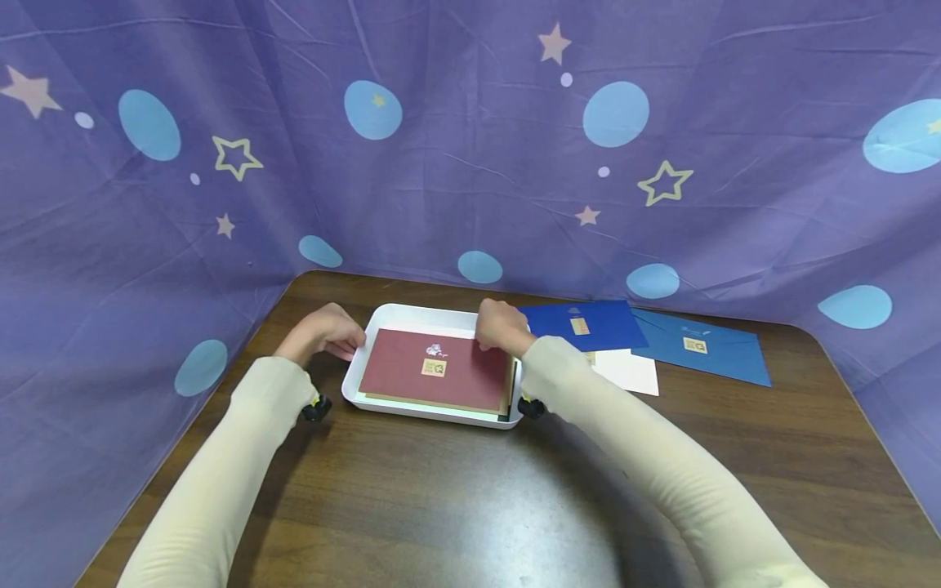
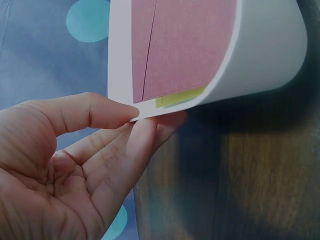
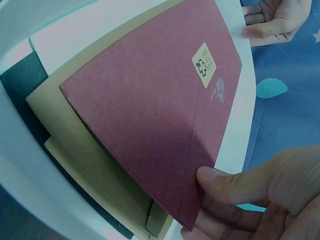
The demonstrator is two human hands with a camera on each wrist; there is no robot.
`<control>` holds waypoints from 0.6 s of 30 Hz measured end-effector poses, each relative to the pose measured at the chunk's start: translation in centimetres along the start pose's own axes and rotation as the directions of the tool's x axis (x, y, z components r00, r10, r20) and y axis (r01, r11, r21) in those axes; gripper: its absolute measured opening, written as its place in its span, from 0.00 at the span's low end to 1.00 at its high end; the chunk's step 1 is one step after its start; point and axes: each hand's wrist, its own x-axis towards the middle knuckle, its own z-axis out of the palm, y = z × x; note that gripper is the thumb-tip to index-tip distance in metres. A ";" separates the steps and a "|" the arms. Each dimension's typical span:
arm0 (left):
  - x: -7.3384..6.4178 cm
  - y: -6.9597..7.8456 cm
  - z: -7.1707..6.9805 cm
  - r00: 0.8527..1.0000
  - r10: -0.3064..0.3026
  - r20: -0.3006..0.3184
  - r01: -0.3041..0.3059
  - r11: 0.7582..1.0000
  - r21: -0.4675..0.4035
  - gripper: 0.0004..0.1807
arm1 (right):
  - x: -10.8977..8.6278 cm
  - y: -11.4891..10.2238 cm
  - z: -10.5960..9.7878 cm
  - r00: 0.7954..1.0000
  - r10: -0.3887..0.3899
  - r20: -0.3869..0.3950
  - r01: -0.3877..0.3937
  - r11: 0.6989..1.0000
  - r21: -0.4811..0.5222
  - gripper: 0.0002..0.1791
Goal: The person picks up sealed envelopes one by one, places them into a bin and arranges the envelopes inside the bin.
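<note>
A white tray (image 1: 426,317) holds a stack of envelopes, topped by a dark red envelope (image 1: 412,371) with a gold sticker and a small white print. My left hand (image 1: 334,331) pinches the tray's left rim between thumb and fingers; in the left wrist view the rim (image 2: 200,100) lies between them. At the tray's right side, my right hand (image 1: 501,325) pinches a corner of the red envelope (image 3: 155,110), thumb on top and fingers beneath. Under it lie tan envelopes (image 3: 75,135) and a dark green one (image 3: 24,82).
Right of the tray, a dark blue envelope (image 1: 610,325) overlaps a white envelope (image 1: 635,371) and a lighter blue envelope (image 1: 724,351). All lie on a brown wooden table (image 1: 426,498). A purple curtain (image 1: 470,180) with stars hangs behind the table's far edge.
</note>
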 end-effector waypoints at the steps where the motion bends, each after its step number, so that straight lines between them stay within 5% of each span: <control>1: 0.0 0.0 0.0 1.000 0.001 0.002 -0.001 1.000 -0.001 0.03 | 0.1 0.0 0.0 1.000 0.001 0.003 -0.001 1.000 -0.001 0.05; 18: 0.3 -0.1 0.0 1.000 -0.004 0.004 0.004 1.000 0.001 0.02 | -0.1 -0.2 0.2 1.000 -0.013 0.019 0.014 1.000 -0.025 0.06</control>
